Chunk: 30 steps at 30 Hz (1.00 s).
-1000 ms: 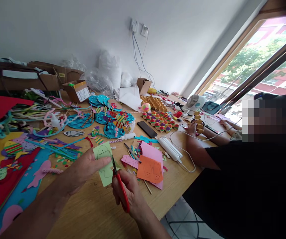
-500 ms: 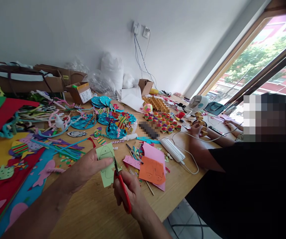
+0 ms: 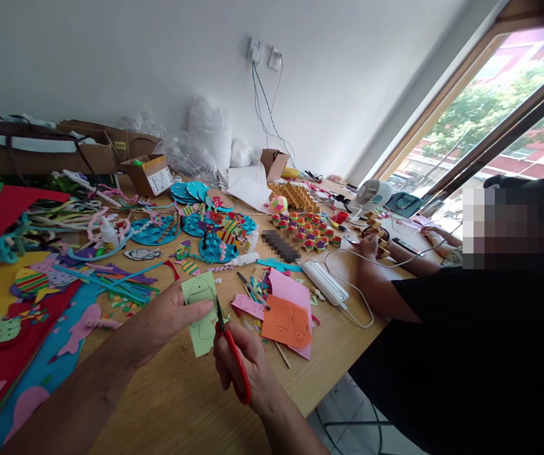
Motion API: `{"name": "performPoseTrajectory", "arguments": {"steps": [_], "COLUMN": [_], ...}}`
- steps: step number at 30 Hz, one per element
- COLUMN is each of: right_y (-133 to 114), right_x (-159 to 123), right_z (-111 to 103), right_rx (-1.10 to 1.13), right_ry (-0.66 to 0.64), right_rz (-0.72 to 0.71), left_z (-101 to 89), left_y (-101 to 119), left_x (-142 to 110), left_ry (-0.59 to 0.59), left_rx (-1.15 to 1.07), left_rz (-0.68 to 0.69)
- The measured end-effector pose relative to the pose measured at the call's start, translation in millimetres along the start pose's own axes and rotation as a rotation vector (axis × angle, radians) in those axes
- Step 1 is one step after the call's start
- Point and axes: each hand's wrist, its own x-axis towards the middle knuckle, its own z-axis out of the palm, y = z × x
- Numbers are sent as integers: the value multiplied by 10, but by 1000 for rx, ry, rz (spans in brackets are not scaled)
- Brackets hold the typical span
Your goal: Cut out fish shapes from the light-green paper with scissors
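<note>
My left hand (image 3: 170, 316) pinches a light green sheet of paper (image 3: 201, 341) with a fish outline drawn on it, held above the wooden table. Red-handled scissors (image 3: 237, 370) are gripped in my right hand (image 3: 247, 363), their dark blades at the sheet's right edge beside my left thumb. Whether the blades are parted I cannot tell. Just right of my hands lie an orange sheet (image 3: 287, 322) with pencil drawings, larger pink paper (image 3: 295, 291) beneath it, and a small pink piece (image 3: 249, 306). A thin wooden stick (image 3: 282, 355) sticks out below the orange sheet.
Coloured sheets (image 3: 58, 354) and paper strips (image 3: 124, 281) cover the left side. Decorated blue plates (image 3: 219, 249), painted egg-carton cups (image 3: 307, 230) and a white power strip (image 3: 325, 283) lie farther back. On the right, a co-worker's hand (image 3: 370, 246) holds a piece of egg carton.
The view has shifted slightly, so the table's things sit a little farther left. My hands, the green paper and the scissors keep almost the same position.
</note>
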Motion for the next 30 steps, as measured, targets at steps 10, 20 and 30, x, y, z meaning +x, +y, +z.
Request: {"name": "performPoseTrajectory", "arguments": {"steps": [10, 20, 30], "right_y": [-30, -29, -34], "right_x": [-13, -20, -14], "right_z": [19, 5, 27], "right_rx": [-51, -67, -89], "right_ry": [29, 23, 51], "right_rz": [-16, -19, -13], "left_z": [31, 39, 31], "left_y": [44, 73, 73], "left_x": [-17, -29, -13], "left_ry": [9, 14, 88], "left_rx": [-50, -71, 23], "left_rz": [-5, -15, 35]}}
